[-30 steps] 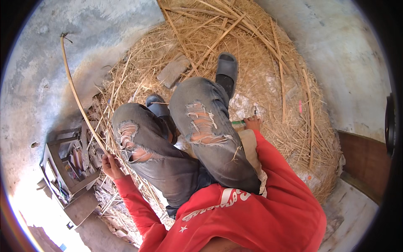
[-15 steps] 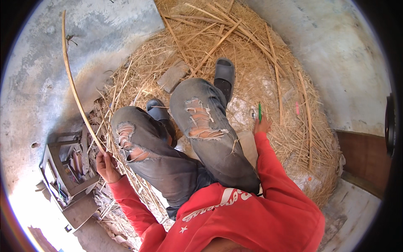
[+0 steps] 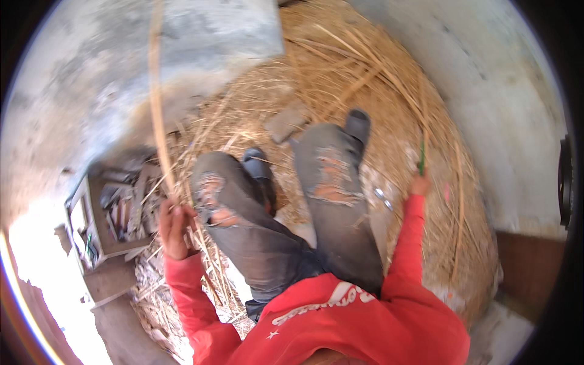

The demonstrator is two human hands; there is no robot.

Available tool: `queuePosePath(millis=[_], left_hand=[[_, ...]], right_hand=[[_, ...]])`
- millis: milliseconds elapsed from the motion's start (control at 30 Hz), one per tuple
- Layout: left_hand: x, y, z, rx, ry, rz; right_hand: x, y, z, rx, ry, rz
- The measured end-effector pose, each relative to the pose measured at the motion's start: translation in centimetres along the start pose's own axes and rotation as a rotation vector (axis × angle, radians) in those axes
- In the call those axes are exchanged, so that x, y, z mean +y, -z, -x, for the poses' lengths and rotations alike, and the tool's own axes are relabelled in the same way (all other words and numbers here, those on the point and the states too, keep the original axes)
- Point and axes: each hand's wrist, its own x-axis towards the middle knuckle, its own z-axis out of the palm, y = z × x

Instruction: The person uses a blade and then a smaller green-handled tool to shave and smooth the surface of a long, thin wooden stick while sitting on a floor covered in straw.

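Observation:
A long, thin strip of pale wood or cane (image 3: 156, 91) rises from my left hand (image 3: 176, 225), whose fingers are closed around its lower end. The strip runs upward past the wall and out of the picture. Over the straw at the right, my right hand (image 3: 418, 182) is closed on a slim green object (image 3: 421, 157) that points away from me; motion blur hides its exact kind. Two small shiny pieces (image 3: 383, 198) lie on the ground between that hand and my right knee.
Straw and loose strips (image 3: 389, 73) cover the floor ahead. A flat brick (image 3: 286, 123) lies beyond my knees. At the left is a wooden frame (image 3: 112, 249) with scraps inside. Plastered walls (image 3: 474, 73) curve around, with a brown panel (image 3: 532, 264) at right.
The view has shifted. The strip in my left hand stands more upright. My right hand has moved farther out and away from the shiny pieces, still with the green object.

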Motion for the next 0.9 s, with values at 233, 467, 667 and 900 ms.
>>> queuePosePath(millis=[233,467,667,900], left_hand=[[7.7,-5.8,-4.9,-0.097,0.072,0.160],[9.0,-12.5,-7.6,-0.224,-0.042,0.209],[8.2,-15.2,-10.2,-0.308,0.044,0.159],[5.7,-15.4,-11.5,-0.313,0.014,0.128]], right_hand=[[-30.7,10.8,-0.2,-0.340,0.379,-1.120],[-50.7,10.8,7.0,-0.875,0.925,-0.933],[-53.4,4.8,9.1,-0.779,1.047,-0.666],[-49.8,3.3,10.7,-0.789,1.221,-0.371]])
